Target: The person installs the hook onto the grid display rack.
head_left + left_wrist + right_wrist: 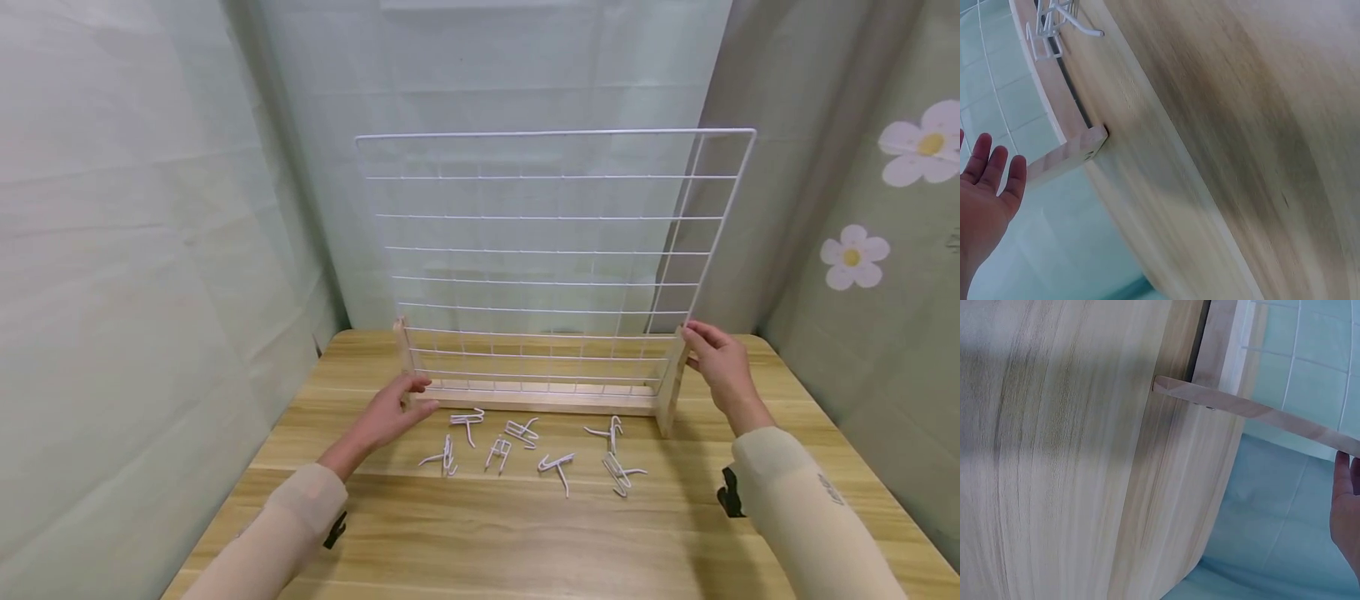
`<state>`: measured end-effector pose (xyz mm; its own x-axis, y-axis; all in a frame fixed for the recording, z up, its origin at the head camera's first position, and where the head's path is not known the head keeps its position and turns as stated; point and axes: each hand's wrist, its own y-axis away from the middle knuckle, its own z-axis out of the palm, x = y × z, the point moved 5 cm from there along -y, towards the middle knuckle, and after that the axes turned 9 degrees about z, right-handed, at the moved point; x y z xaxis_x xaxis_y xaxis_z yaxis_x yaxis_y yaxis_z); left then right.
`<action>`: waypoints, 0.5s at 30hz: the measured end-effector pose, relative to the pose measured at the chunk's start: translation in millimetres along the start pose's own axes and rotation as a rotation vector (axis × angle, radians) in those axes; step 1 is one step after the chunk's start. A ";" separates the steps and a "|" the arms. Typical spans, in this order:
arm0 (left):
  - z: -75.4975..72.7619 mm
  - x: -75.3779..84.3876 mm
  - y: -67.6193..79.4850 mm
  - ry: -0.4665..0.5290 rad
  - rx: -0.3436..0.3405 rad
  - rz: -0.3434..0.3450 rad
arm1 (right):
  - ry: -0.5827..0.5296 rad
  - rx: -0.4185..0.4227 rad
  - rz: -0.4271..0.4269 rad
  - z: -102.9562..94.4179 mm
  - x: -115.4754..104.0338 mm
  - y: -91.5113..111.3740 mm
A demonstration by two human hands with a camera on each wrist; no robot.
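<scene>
A: Where would trouble start?

B: With the white wire grid panel [551, 251], I'd guess. It rises from the wooden stand [536, 402] on the table [480, 542], far taller than the two end posts. An uneven pull could twist or tip it.

A: Aren't both sides supported?

B: Not equally. The right hand [723, 367] pinches the top of the right post [670, 387]. The left hand [386, 417] lies beside the left post [405, 346], its fingers spread and gripping nothing. A tug from the right alone might swing the stand askew.

A: And the seven white wire hooks [556, 462]?

B: They lie loose just in front of the base; if the stand slid forward, it could scatter them.

A: What can't you make out?

B: Whether the panel's lower corners are properly seated. Its left edge fades into the pale curtain [540, 50], the right wrist view cuts off part of the right hand, and I can't tell whether the left one touches the wood.
</scene>
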<state>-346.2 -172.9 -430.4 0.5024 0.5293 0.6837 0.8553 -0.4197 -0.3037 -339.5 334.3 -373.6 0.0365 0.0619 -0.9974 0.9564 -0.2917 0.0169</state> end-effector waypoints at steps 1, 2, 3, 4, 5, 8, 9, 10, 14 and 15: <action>1.1 -0.6 -0.6 0.012 -0.006 -0.010 | 0.007 -0.001 0.006 0.3 -0.2 0.5; 2.1 -1.4 -1.0 0.023 -0.014 -0.021 | 0.007 -0.004 0.013 0.4 0.0 0.5; 3.3 -2.5 -1.4 0.031 -0.022 -0.032 | 0.024 -0.003 0.014 0.5 -0.1 0.8; 4.6 -3.8 -1.6 0.034 -0.033 -0.043 | 0.018 -0.006 0.020 0.5 0.1 0.9; 5.7 -5.2 -1.8 0.038 -0.042 -0.054 | 0.030 -0.005 0.020 0.6 0.1 1.3; 9.1 -10.2 -2.3 0.056 -0.053 -0.076 | 0.025 -0.005 0.027 0.5 0.5 2.2; 10.3 -11.9 -2.5 0.065 -0.054 -0.078 | 0.028 -0.003 0.027 0.5 0.5 2.5; 11.4 -13.4 -2.6 0.076 -0.056 -0.079 | 0.010 -0.005 0.033 0.5 0.8 2.5; 15.1 -18.9 -2.4 0.120 -0.052 -0.073 | -0.003 0.003 0.040 1.3 0.6 2.3; 15.8 -20.2 -2.0 0.130 -0.051 -0.071 | -0.018 0.004 0.043 1.5 0.8 1.9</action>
<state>-356.0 -171.2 -454.1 0.4177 0.4605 0.7832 0.8790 -0.4231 -0.2200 -338.1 332.4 -374.5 0.0719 0.0321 -0.9969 0.9530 -0.2971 0.0591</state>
